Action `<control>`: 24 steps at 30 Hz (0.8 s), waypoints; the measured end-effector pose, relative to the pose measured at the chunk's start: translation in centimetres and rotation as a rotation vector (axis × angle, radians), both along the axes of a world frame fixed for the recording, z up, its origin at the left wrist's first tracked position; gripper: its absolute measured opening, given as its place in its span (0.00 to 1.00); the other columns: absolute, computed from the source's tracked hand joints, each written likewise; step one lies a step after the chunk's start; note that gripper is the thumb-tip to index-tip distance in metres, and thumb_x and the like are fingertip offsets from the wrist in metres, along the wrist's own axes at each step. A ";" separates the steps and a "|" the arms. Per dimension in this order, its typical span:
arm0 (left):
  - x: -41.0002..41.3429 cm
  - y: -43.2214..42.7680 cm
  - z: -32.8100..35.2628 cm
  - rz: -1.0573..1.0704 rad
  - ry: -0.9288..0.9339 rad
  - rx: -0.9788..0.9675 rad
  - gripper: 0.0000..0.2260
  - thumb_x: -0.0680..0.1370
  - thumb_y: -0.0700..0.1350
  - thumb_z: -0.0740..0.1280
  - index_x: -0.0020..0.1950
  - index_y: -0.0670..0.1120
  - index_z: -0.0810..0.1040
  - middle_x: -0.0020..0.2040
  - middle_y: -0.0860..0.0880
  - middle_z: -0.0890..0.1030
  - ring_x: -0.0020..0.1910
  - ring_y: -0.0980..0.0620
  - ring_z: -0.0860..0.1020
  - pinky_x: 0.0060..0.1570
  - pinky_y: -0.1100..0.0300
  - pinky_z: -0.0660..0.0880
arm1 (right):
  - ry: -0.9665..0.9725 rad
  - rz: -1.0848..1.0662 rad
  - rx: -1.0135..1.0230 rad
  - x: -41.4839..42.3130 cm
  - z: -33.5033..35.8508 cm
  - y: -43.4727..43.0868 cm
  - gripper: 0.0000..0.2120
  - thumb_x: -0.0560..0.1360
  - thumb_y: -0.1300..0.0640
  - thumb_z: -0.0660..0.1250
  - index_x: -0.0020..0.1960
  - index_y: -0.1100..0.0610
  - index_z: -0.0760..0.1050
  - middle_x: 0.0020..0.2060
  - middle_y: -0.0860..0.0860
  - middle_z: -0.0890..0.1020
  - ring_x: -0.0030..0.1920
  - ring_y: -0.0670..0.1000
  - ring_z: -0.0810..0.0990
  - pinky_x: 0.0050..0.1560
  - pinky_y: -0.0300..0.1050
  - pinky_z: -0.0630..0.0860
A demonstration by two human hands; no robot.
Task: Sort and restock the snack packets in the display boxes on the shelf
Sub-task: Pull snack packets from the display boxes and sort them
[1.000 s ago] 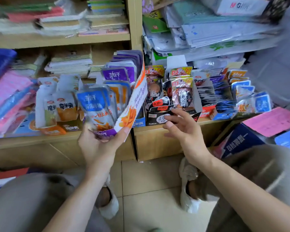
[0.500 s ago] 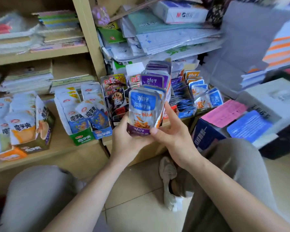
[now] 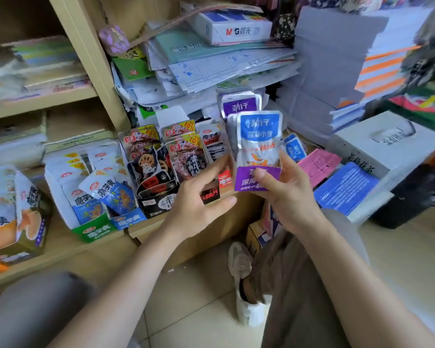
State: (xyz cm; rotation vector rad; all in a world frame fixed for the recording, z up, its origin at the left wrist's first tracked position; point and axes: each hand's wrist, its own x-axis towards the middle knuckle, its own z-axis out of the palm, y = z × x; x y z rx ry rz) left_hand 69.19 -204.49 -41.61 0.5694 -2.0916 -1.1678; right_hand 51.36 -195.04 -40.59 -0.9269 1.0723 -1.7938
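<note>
My right hand [image 3: 290, 194] grips a purple display box [image 3: 258, 183] by its lower front, thumb across the purple panel. The box holds an upright row of silver snack packets with blue and purple labels [image 3: 258, 136]. My left hand [image 3: 199, 199] is beside the box's left edge with its fingers spread and holds nothing; whether a fingertip touches the box is unclear. On the wooden shelf [image 3: 60, 249] behind stand a black box of brown meat-snack packets [image 3: 161, 177], a green and blue box of white packets [image 3: 96, 197] and an orange box [image 3: 13, 217].
Loose blue packets [image 3: 294, 149] lie on the shelf right of the held box. Stacked papers and a white M&G carton [image 3: 234, 27] fill the shelf above. A grey carton [image 3: 384, 141] with pink and blue sheets stands at the right. My knees and a shoe [image 3: 246, 285] are over the tiled floor.
The box passed from my left hand to both hands, and now my right hand holds it alone. My left hand has let go and opened. The view swung left.
</note>
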 end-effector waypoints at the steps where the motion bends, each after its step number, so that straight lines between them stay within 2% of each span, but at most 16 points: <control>1: -0.6 -0.3 0.5 -0.039 -0.022 -0.025 0.32 0.77 0.38 0.73 0.77 0.53 0.66 0.72 0.56 0.74 0.70 0.59 0.74 0.65 0.63 0.74 | -0.037 -0.036 -0.003 -0.6 0.1 0.2 0.26 0.74 0.59 0.72 0.71 0.60 0.72 0.59 0.58 0.84 0.59 0.59 0.83 0.58 0.59 0.80; 3: -1.8 -1.1 0.6 -0.076 -0.063 -0.066 0.30 0.77 0.39 0.74 0.75 0.56 0.67 0.70 0.61 0.74 0.68 0.63 0.74 0.63 0.68 0.72 | -0.085 -0.092 -0.008 -1.6 -0.1 0.3 0.20 0.75 0.61 0.69 0.67 0.61 0.74 0.55 0.56 0.85 0.55 0.56 0.85 0.52 0.52 0.82; 5: -2.6 -2.4 -0.3 0.008 -0.089 -0.149 0.27 0.75 0.45 0.74 0.73 0.56 0.72 0.67 0.62 0.76 0.67 0.66 0.74 0.62 0.69 0.72 | -0.122 -0.135 -0.015 -2.3 -0.4 0.3 0.16 0.76 0.62 0.68 0.64 0.59 0.76 0.54 0.56 0.85 0.54 0.55 0.85 0.50 0.50 0.83; 7: -2.9 -4.3 -2.1 0.224 -0.169 -0.360 0.23 0.74 0.53 0.73 0.69 0.51 0.79 0.62 0.56 0.81 0.63 0.59 0.77 0.63 0.59 0.74 | -0.149 -0.183 -0.025 -3.2 -0.5 0.3 0.16 0.76 0.62 0.68 0.63 0.58 0.76 0.54 0.56 0.85 0.53 0.55 0.85 0.50 0.51 0.83; 9: -3.2 -5.7 -3.9 0.389 -0.308 -0.588 0.20 0.73 0.52 0.74 0.64 0.49 0.82 0.57 0.52 0.84 0.60 0.50 0.79 0.62 0.50 0.74 | -0.152 -0.221 -0.031 -4.2 -0.6 0.4 0.19 0.75 0.62 0.69 0.66 0.60 0.75 0.55 0.57 0.84 0.54 0.56 0.84 0.51 0.52 0.82; 12: -4.4 -6.4 -5.2 0.467 -0.449 -0.757 0.20 0.72 0.53 0.76 0.62 0.49 0.82 0.56 0.50 0.84 0.61 0.46 0.77 0.61 0.49 0.70 | -0.171 -0.250 -0.020 -5.3 -0.9 0.7 0.24 0.75 0.61 0.70 0.70 0.62 0.72 0.56 0.58 0.83 0.54 0.57 0.84 0.54 0.55 0.82; 16: -6.0 -7.2 -5.6 0.495 -0.549 -0.748 0.25 0.72 0.57 0.75 0.67 0.52 0.76 0.60 0.51 0.82 0.62 0.47 0.77 0.63 0.51 0.69 | -0.158 -0.254 0.018 -5.8 -1.3 1.0 0.24 0.76 0.61 0.69 0.71 0.63 0.71 0.59 0.61 0.83 0.57 0.59 0.83 0.58 0.58 0.81; 18: -6.3 -7.6 -6.0 0.515 -0.571 -0.740 0.23 0.74 0.56 0.74 0.67 0.51 0.77 0.59 0.50 0.83 0.60 0.47 0.78 0.61 0.51 0.69 | -0.158 -0.247 0.025 -5.9 -1.4 1.1 0.24 0.77 0.62 0.69 0.71 0.62 0.71 0.60 0.61 0.82 0.58 0.60 0.83 0.58 0.57 0.81; 21: -6.5 -7.7 -6.0 0.583 -0.521 -0.787 0.13 0.77 0.54 0.72 0.58 0.50 0.84 0.49 0.51 0.86 0.54 0.48 0.78 0.55 0.52 0.67 | -0.161 -0.246 0.032 -5.8 -1.4 1.2 0.24 0.76 0.61 0.69 0.71 0.61 0.71 0.61 0.61 0.82 0.58 0.59 0.83 0.58 0.56 0.82; 24: -6.3 -7.5 -5.7 0.601 -0.513 -0.809 0.10 0.77 0.55 0.72 0.54 0.52 0.86 0.43 0.53 0.85 0.49 0.49 0.75 0.51 0.52 0.64 | -0.178 -0.247 0.044 -5.7 -1.3 1.5 0.21 0.77 0.61 0.69 0.69 0.60 0.73 0.60 0.59 0.83 0.58 0.58 0.83 0.58 0.56 0.82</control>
